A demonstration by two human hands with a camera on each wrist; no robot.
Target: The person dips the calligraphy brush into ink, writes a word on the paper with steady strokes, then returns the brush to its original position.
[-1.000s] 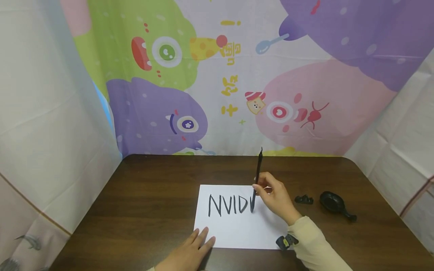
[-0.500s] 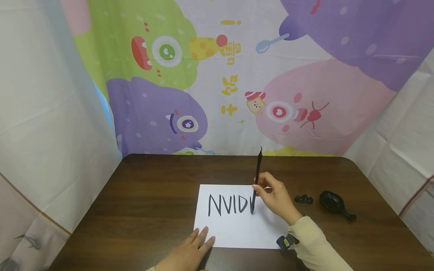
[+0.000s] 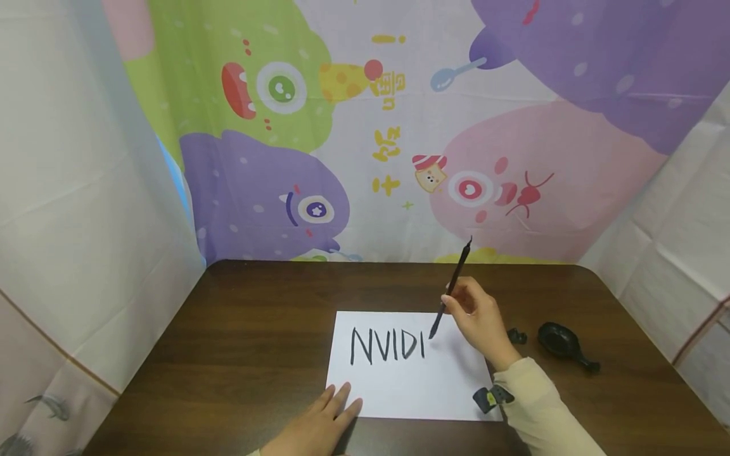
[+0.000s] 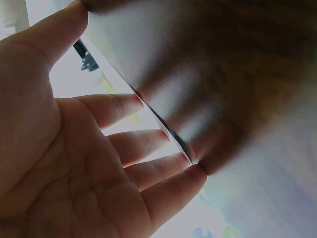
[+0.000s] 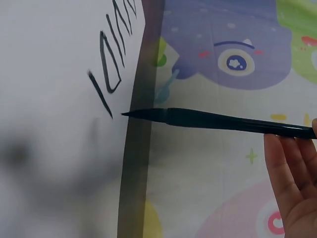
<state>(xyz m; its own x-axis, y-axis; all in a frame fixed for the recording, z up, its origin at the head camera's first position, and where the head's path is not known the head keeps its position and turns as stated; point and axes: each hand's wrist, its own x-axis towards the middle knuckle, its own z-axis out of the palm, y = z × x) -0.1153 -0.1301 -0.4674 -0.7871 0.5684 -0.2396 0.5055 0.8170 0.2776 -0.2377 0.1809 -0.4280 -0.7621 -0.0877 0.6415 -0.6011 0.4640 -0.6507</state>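
Observation:
A white sheet of paper (image 3: 399, 389) lies on the brown table, with the black brush letters "NVIDI" (image 3: 388, 345) across its upper half. My right hand (image 3: 476, 316) pinches a dark writing brush (image 3: 455, 278) by its handle. The brush leans to the right, its tip just right of the last stroke; in the right wrist view the brush tip (image 5: 130, 114) looks slightly apart from the paper. My left hand (image 3: 316, 421) rests at the sheet's lower left corner, fingers straight and touching it. In the left wrist view the left palm (image 4: 64, 163) shows, fingertips on the paper's edge.
Right of the paper stands a small black brush rest (image 3: 517, 335), partly hidden behind the right hand. Beside it sits a black ink dish (image 3: 559, 342) with a spout-like handle. A cartoon-printed curtain (image 3: 365, 139) hangs behind the table's far edge (image 3: 388, 263).
My right hand has lifted the brush off the vertical stroke and shifted right and away from me. The brush now tilts more. The full "I" shows. My left hand has stayed put.

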